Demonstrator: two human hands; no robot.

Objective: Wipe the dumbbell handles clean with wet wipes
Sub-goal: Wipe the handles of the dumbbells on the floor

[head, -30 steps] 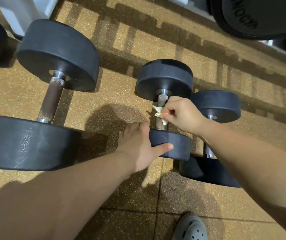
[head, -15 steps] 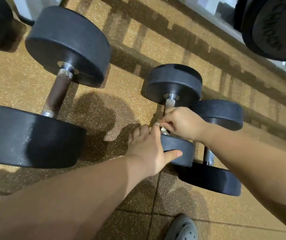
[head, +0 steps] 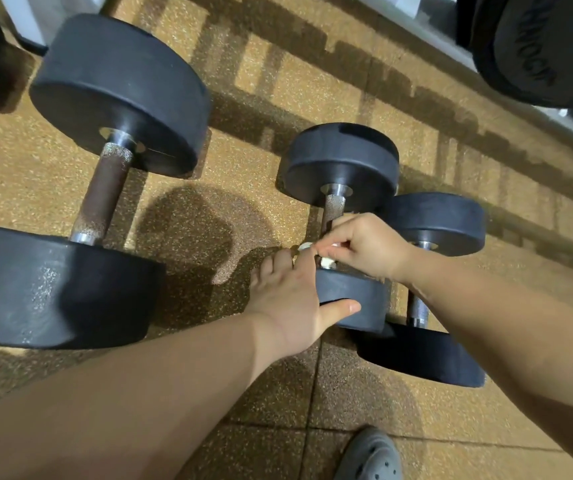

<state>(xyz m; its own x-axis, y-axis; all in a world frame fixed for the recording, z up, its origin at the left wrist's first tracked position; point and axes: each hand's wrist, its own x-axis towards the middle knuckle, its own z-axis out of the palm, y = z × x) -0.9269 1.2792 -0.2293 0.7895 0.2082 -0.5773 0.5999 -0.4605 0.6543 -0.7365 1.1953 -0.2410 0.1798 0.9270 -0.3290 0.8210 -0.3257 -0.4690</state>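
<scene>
Left hand: gripped the near head of the middle dumbbell, with the thumb laid across the head's outer face and the fingers curled over its rim toward the bar.
Right hand: was curled round the lower end of the handle, pinching a wet wipe against the metal. Its fingertips met those of the left hand.
Wet wipe: was mostly hidden inside the right hand. Only small white scraps showed under and just beside its fingers, close above the near head.
Handle: was bare knurled steel beyond the right hand's knuckles, running on to the far head.
Middle dumbbell: lay on the floor with both hands on its near end.
Small dumbbell: lay just past the right hand and under the right wrist, close beside the middle dumbbell. Whether the two touched could not be told.
Large dumbbell: lay well apart on the outer side of the left hand, its bar dark brown at the middle.
Weight plate: was black and stood far beyond the right hand.
Shoe: was a grey clog, nearer the person than either hand, between the forearms.
Floor: was tan speckled tiles, shadowed around both hands.
</scene>
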